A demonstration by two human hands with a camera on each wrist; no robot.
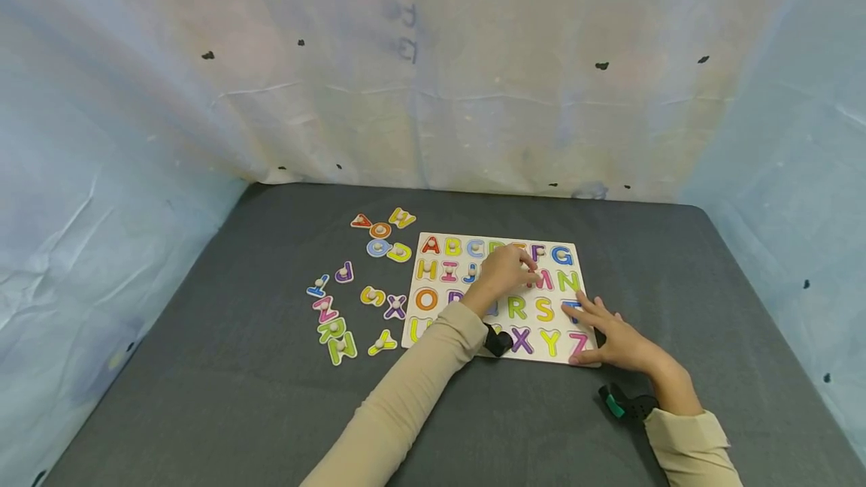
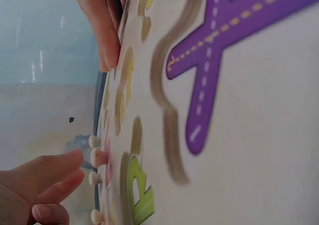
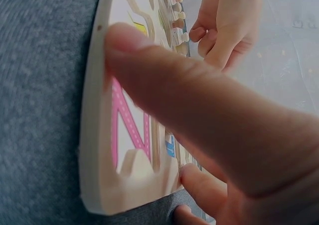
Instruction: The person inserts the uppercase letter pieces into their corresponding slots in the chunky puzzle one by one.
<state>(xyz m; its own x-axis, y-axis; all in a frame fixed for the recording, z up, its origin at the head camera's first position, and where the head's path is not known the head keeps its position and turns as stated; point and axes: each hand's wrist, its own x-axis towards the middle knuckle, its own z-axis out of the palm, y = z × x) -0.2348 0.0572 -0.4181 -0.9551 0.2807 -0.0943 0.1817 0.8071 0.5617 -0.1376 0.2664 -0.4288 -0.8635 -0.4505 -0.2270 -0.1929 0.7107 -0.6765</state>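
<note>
A white alphabet puzzle board (image 1: 426, 299) lies on the table, with several knobbed letter pieces in its upper rows. Over the upper middle of it hovers my left hand (image 1: 504, 269), beside the pink M piece (image 1: 544, 279). The left wrist view shows that hand's fingers (image 2: 60, 168) slightly bent and just apart from the wooden knobs (image 2: 98, 157), holding nothing. My right hand (image 1: 619, 340) rests spread on the board's right edge. Its thumb (image 3: 164, 70) presses near the pink Z recess (image 3: 124, 123), and the other fingers touch near the blue T.
Loose letter pieces lie left of the board, among them a purple X (image 1: 395, 307), a yellow Y (image 1: 383, 343), a green M-or-W-shaped piece (image 1: 342, 349) and an orange O (image 1: 380, 231). The dark grey table (image 1: 271, 404) meets a pale curtain (image 1: 473, 96) behind.
</note>
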